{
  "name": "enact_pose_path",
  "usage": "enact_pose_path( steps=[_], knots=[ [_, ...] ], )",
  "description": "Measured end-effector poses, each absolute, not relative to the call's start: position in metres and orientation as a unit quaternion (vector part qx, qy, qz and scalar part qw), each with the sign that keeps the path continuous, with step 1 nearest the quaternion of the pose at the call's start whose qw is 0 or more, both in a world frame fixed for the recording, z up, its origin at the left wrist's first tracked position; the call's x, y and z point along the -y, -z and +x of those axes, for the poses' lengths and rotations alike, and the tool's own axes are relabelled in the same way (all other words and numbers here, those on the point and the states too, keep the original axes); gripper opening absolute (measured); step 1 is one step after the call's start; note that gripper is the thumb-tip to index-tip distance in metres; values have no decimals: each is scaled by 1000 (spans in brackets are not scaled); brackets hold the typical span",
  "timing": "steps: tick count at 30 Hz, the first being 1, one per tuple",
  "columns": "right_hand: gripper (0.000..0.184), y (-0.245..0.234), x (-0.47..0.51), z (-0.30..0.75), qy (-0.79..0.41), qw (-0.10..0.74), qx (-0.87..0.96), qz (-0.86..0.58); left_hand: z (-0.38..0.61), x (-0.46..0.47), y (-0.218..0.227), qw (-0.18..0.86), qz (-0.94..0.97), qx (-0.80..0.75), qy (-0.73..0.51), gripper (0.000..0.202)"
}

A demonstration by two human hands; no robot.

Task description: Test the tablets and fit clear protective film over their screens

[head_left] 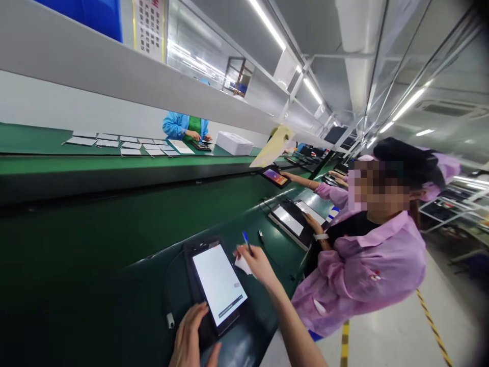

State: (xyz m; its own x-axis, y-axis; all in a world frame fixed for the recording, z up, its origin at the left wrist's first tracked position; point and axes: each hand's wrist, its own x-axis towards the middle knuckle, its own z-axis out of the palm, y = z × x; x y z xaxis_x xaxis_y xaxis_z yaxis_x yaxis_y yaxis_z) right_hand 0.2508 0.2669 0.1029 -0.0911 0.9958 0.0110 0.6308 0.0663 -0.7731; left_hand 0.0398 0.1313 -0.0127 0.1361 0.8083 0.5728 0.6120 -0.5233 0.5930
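Observation:
A black tablet [219, 283] with a lit, mostly white screen lies on the green bench in front of me. My left hand [191, 331] is at its lower left edge, fingers extended and thumb apart, touching the tablet's border without wrapping round it. Beyond the tablet's right side, my right hand [254, 262] is closed on a pen [246, 242] with a blue end pointing up. Beneath those fingers shows a small white piece [244, 265], paper or cloth; whether I also grip it is unclear. A white cable plug [170, 320] lies left of the tablet.
Another cable plug [261, 235] lies past my right hand. At right, a co-worker in a pink jacket [367, 270] holds a tablet [275, 177], with more devices [292, 221] in front. Across the bench, a person in blue [178, 126] works near white cards [130, 145] and a white box [234, 143].

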Motion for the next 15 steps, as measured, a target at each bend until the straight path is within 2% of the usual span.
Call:
enact_pose_path(
  steps=[2,4,7,10,15],
  knots=[
    [40,-107,-320,235,-324,256,709,-572,55,-130,16,67,744,-518,-416,64],
    [25,-104,-363,214,-349,198,747,-529,73,-128,18,68,727,-558,-395,75],
    [23,-92,-397,181,-396,98,789,-460,94,-127,18,80,693,-605,-382,83],
    [21,-80,-403,159,-409,41,812,-415,101,-129,20,62,687,-620,-373,73],
    [20,-67,-401,153,-379,39,840,-385,96,-133,20,24,689,-619,-375,56]
  ],
)
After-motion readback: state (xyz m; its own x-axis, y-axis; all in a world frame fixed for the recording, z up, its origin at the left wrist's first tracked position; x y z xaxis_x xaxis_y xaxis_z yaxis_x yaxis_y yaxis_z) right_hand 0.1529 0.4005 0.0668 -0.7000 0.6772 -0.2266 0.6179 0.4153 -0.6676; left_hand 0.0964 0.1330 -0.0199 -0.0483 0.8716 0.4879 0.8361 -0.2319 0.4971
